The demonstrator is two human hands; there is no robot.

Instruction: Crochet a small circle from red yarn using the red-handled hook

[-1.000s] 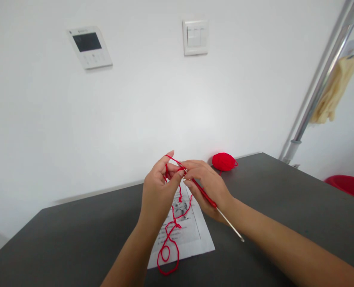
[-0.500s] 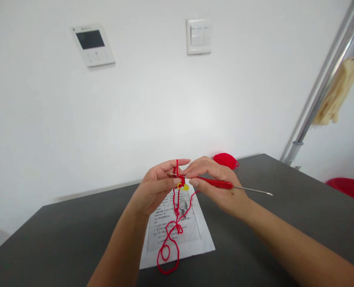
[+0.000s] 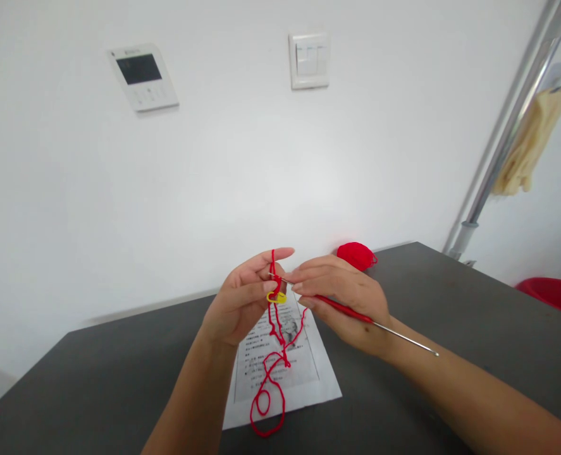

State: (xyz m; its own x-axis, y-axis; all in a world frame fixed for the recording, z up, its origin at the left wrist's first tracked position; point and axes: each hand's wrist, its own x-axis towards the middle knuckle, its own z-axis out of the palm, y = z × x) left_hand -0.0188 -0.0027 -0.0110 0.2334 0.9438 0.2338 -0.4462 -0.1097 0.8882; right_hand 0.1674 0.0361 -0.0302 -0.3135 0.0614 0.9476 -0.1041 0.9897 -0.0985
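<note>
A dark table (image 3: 451,392) stretches beneath both hands, set against a white wall. Far out to the right of the right hand, a red tub (image 3: 553,294) shows only its rim at the frame's edge; what it holds cannot be seen. Directly below the hands lies a printed sheet (image 3: 303,385), flat on the table.

The left hand (image 3: 237,303) is raised with its fingers curled, thumb and fingers pinched on a strand of red yarn (image 3: 273,366) that runs up over the lifted forefinger and trails down in loops onto the sheet. The right hand (image 3: 346,297), fingertip to fingertip with the left, is closed around a crochet hook (image 3: 356,314). It grips the hook's red handle, with the tip at the yarn and the bare metal shaft pointing back past the wrist. Just behind the right hand's knuckles sits a ball of yarn (image 3: 356,254) on the table. A small yellow ring (image 3: 276,297) hangs at the left thumb, on the yarn.
</note>
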